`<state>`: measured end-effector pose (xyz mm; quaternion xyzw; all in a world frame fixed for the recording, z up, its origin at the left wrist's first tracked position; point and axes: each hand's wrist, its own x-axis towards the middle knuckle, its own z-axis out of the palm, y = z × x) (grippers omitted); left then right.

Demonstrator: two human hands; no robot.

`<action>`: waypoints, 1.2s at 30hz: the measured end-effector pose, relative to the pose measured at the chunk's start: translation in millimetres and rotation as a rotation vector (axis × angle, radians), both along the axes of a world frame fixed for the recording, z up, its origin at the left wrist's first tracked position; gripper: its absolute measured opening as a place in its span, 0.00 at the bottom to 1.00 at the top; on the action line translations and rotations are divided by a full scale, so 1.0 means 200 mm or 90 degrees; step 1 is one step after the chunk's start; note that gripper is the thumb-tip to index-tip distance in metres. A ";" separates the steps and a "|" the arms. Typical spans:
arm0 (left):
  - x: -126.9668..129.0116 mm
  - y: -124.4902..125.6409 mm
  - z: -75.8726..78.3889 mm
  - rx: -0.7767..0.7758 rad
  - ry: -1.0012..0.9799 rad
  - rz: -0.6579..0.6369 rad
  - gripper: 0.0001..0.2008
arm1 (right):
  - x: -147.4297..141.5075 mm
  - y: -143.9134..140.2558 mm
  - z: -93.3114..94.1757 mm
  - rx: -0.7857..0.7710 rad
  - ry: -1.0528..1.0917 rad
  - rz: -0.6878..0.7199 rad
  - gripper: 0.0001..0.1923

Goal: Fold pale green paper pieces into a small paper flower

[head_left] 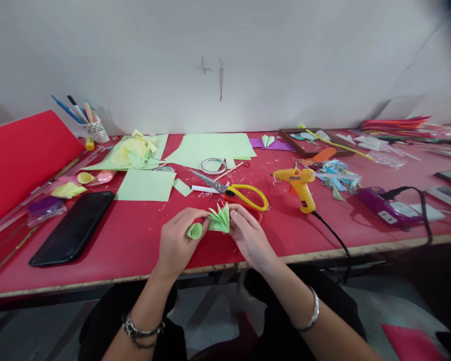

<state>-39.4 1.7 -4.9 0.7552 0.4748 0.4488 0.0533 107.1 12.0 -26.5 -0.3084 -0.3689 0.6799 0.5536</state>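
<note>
Both my hands meet over the front edge of the red table (135, 240). My left hand (178, 243) pinches a small rolled light-green paper cone (194, 231). My right hand (250, 238) holds a fan of several light-green paper cones (219, 219) joined at their tips. The single cone touches the left side of the fan. Just behind my hands lie yellow-handled scissors (235, 191), blades pointing left.
An orange glue gun (299, 182) stands to the right, cord trailing off the table edge. A black phone (73, 226) lies left. Green paper sheets (210, 148), a tape roll (213, 165), a pen cup (94, 129), a purple device (385, 205) and paper scraps fill the back.
</note>
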 end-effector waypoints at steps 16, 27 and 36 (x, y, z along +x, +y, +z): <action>-0.01 0.02 0.00 -0.116 -0.126 -0.016 0.03 | 0.02 -0.01 0.00 0.097 -0.098 0.015 0.15; -0.03 0.01 -0.01 -0.078 -0.120 0.073 0.04 | 0.01 -0.01 0.02 0.118 -0.182 -0.009 0.06; -0.01 0.00 -0.01 -0.011 -0.082 0.149 0.03 | 0.00 -0.03 0.03 0.146 -0.224 0.019 0.07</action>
